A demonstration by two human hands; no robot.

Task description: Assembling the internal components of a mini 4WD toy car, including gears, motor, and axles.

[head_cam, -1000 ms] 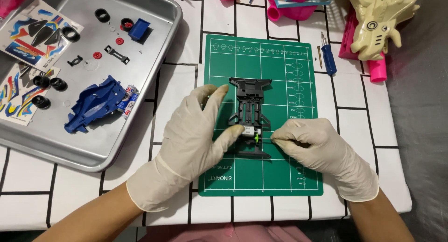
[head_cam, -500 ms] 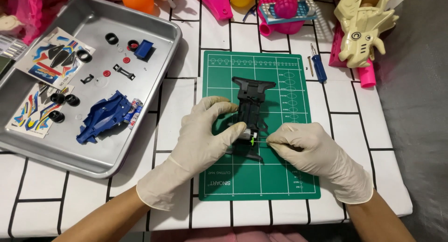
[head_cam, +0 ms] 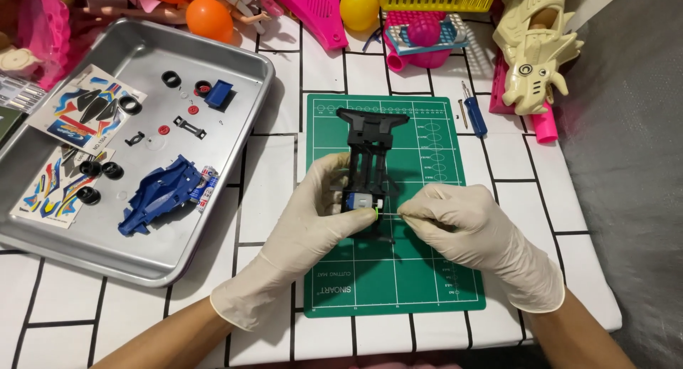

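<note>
On the green mat (head_cam: 427, 284) the black car frame (head_cam: 368, 163) lay lengthwise away from the person, left hand (head_cam: 313, 230) gripping its near end, right hand (head_cam: 462, 230) pinching something small just beside it.

A single head-worn camera looks steeply down from above the person's own arms; close over the green cutting mat (head_cam: 420, 269); metal tray (head_cam: 43, 230) at left; toys crowd the far edge.

bright, even overhead light; soft shadows under the hands; mild glare on the metal tray (head_cam: 235, 63); sharp focus.
</note>
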